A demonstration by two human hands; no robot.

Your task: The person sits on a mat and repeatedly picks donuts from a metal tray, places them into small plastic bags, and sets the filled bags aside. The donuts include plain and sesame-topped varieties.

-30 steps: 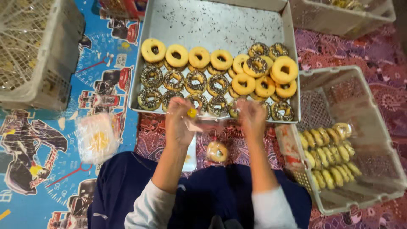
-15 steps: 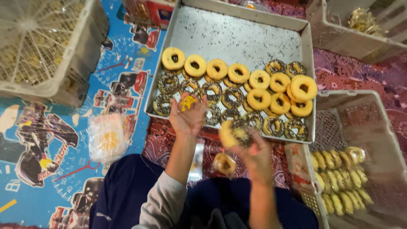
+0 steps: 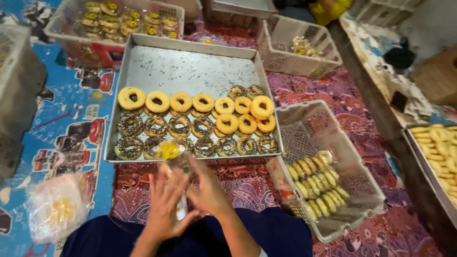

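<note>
My left hand (image 3: 164, 207) and my right hand (image 3: 209, 190) are pressed together over my lap, both gripping a clear plastic bag (image 3: 172, 153) with a yellow print. The bag sticks up between my palms; motion blur hides what is inside it. Just beyond my hands lies a metal tray (image 3: 190, 71) with rows of plain yellow donuts (image 3: 227, 123) and chocolate-sprinkled donuts (image 3: 129, 124) along its near half.
A white crate (image 3: 352, 157) to my right holds several bagged donuts (image 3: 320, 184). A pile of empty plastic bags (image 3: 56, 209) lies at my left. A red-and-white crate (image 3: 71, 43) of packed donuts and another crate (image 3: 285, 57) stand behind the tray. A second tray (image 3: 440, 152) is at far right.
Half a second ago my right hand held a donut apart from the left hand; now both hands have come together around the bag. The view has tilted up and right.
</note>
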